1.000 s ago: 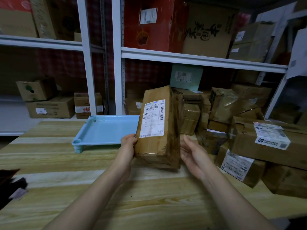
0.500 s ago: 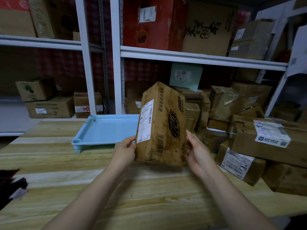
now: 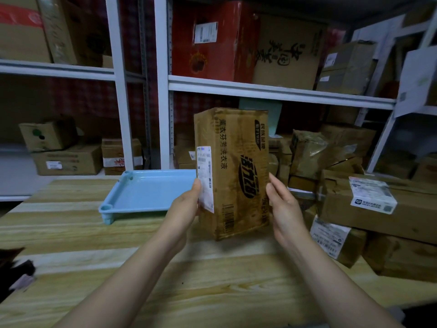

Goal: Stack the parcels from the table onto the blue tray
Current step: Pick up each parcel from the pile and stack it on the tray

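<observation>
A tall brown cardboard parcel point(image 3: 233, 171) stands upright between my hands above the wooden table, its printed side facing me and its white label turned to the left edge. My left hand point(image 3: 186, 204) grips its left side at the label. My right hand point(image 3: 282, 207) presses against its right side. The light blue tray point(image 3: 132, 200) lies on the table just left of the parcel, with nothing visible in it. A heap of other brown parcels point(image 3: 378, 204) fills the table's right end.
White metal shelving point(image 3: 272, 89) with cartons runs behind the table. Boxes point(image 3: 68, 159) sit on the low shelf at the back left. A dark object point(image 3: 14, 268) lies at the table's left edge. Bare wood table point(image 3: 201, 285) lies in front of me.
The parcel has been turned about its upright axis: the white label has swung from facing me to the left edge, and the printed side now faces me. My right hand closed onto its right side.
</observation>
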The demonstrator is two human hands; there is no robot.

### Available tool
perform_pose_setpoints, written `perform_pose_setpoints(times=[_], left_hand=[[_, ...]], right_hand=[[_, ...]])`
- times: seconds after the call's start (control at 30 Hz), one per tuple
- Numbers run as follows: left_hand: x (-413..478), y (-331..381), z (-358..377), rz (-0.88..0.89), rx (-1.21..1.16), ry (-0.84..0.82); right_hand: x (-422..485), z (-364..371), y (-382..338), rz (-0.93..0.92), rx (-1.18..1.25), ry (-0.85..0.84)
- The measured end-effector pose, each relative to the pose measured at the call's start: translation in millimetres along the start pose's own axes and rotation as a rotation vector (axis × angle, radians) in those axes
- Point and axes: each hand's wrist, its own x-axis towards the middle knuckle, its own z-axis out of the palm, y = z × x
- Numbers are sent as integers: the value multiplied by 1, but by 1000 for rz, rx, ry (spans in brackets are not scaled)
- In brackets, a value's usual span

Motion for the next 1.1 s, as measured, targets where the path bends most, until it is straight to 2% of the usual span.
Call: perform_pose_setpoints(times=[0.2, 0.33, 0.6, 0.9, 1.1], left_hand=[[-7, 12, 1, 22, -49, -25], [-12, 13, -1, 12, -80, -78], [-17, 16, -7, -1, -217, -39], [-18, 13, -10, 5, -257, -78], [-14, 8, -10, 10, -355, -50]], right_hand=[[-7, -5, -13, -72, -177, 4], [-11, -5, -18, -100, -204, 13], [-18, -7, -23, -118, -259, 49], [-18, 0, -24, 4, 1, -9], [-11, -2, -14, 52, 115, 39]])
